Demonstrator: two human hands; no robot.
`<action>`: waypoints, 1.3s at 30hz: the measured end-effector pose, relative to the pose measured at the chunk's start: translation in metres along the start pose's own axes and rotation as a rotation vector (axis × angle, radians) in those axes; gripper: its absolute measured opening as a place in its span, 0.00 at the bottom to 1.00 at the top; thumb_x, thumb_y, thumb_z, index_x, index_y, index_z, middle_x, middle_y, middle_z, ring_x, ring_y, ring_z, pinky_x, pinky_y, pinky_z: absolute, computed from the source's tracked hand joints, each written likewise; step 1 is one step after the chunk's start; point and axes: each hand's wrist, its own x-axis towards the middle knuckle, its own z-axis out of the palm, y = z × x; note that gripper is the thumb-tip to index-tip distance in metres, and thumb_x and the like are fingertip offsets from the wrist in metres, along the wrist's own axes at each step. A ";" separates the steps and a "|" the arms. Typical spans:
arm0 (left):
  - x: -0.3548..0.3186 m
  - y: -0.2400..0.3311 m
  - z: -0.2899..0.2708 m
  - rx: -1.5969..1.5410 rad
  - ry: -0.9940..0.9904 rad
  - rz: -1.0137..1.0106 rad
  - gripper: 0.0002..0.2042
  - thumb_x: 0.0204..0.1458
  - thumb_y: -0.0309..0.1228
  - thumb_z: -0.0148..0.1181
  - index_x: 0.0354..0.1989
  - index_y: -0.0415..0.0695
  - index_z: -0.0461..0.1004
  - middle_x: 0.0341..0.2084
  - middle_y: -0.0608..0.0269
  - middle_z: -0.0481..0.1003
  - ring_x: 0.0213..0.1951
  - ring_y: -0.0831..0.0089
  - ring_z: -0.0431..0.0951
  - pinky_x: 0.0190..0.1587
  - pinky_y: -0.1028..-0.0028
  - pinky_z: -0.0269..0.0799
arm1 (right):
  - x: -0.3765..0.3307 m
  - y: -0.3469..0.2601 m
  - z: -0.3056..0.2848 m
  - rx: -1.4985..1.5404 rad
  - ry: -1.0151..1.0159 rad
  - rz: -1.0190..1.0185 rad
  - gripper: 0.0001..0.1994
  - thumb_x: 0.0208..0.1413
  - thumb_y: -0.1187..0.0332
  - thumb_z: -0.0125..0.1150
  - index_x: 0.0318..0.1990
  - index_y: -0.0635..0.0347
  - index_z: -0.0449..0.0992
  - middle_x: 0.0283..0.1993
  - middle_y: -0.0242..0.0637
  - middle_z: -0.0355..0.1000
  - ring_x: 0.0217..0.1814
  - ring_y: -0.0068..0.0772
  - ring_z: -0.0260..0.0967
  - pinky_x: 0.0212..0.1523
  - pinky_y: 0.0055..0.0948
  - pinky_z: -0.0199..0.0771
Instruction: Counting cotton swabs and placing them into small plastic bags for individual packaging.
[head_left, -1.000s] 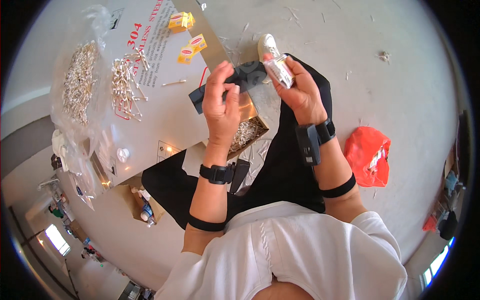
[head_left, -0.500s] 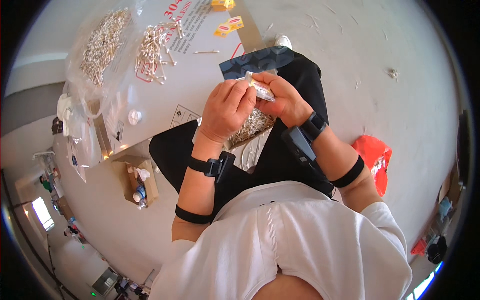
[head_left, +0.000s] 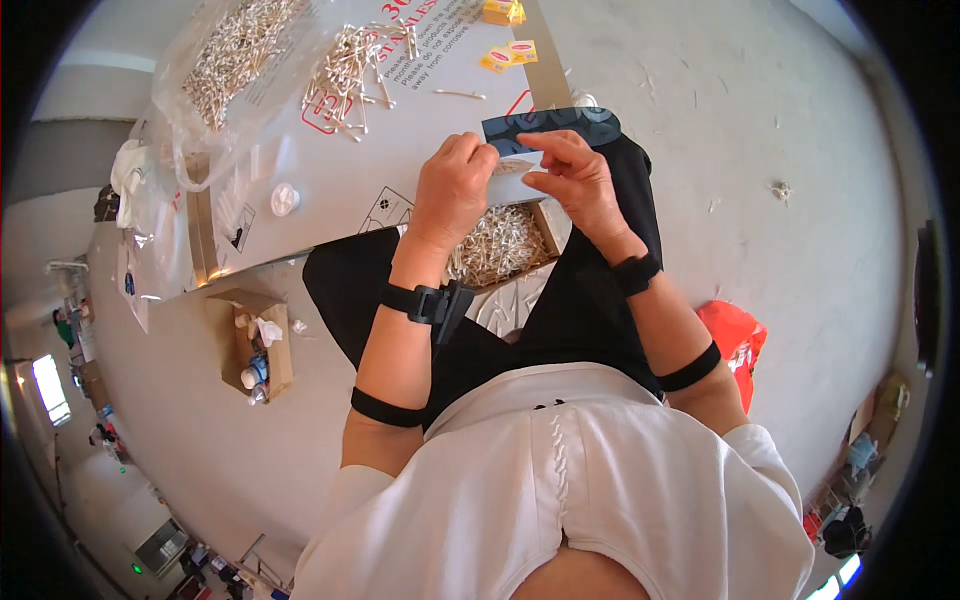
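Left hand [head_left: 452,190] and right hand [head_left: 575,185] meet in front of the person's chest, fingertips pinching a small packet [head_left: 512,168] between them. A flat pouch [head_left: 550,123] sits just beyond the hands, touching the right fingers. Under the hands, on the lap, an open box [head_left: 500,243] holds a heap of swabs. Ahead and to the left lies a flat board [head_left: 330,170]; on it a loose pile of swabs [head_left: 355,65], a bag of swabs [head_left: 235,45] farther left, a round cap [head_left: 285,198] near its near edge. Small cartons [head_left: 508,55] rest at the board's far right. Floor left of the lap: a small open carton [head_left: 258,345]. Floor right of the person: a crumpled bag [head_left: 735,340].
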 end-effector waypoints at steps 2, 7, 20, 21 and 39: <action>-0.001 -0.002 0.004 -0.016 0.024 -0.021 0.05 0.44 0.19 0.58 0.30 0.41 0.72 0.27 0.59 0.69 0.34 0.58 0.74 0.35 0.63 0.73 | 0.004 -0.002 0.008 -0.230 0.001 -0.094 0.14 0.44 0.80 0.69 0.41 0.56 0.83 0.38 0.31 0.73 0.36 0.20 0.69 0.37 0.22 0.71; -0.006 0.000 0.018 -0.211 0.132 -0.142 0.07 0.44 0.17 0.63 0.32 0.41 0.77 0.27 0.61 0.70 0.31 0.64 0.75 0.34 0.69 0.73 | 0.008 0.002 0.011 -0.382 0.104 -0.241 0.08 0.45 0.77 0.70 0.35 0.60 0.83 0.33 0.36 0.74 0.35 0.29 0.72 0.36 0.25 0.73; -0.011 -0.015 0.033 -0.749 0.145 -0.506 0.05 0.46 0.16 0.65 0.28 0.36 0.76 0.25 0.64 0.71 0.25 0.77 0.72 0.30 0.78 0.69 | 0.016 -0.004 0.016 -0.506 -0.001 -0.146 0.04 0.47 0.77 0.68 0.32 0.61 0.81 0.29 0.30 0.68 0.28 0.20 0.61 0.29 0.21 0.63; -0.009 -0.016 0.033 -0.786 0.093 -0.567 0.04 0.46 0.17 0.65 0.28 0.36 0.75 0.24 0.64 0.72 0.24 0.78 0.72 0.29 0.78 0.68 | 0.017 -0.003 0.016 -0.507 -0.001 -0.145 0.04 0.47 0.77 0.68 0.32 0.61 0.81 0.29 0.30 0.68 0.28 0.20 0.61 0.29 0.21 0.63; -0.009 -0.012 0.045 -1.155 0.043 -0.873 0.04 0.50 0.26 0.65 0.32 0.42 0.78 0.25 0.70 0.76 0.26 0.84 0.70 0.27 0.81 0.64 | 0.018 0.016 0.008 -0.268 0.068 -0.093 0.04 0.48 0.78 0.68 0.32 0.64 0.80 0.31 0.30 0.71 0.32 0.20 0.68 0.33 0.20 0.68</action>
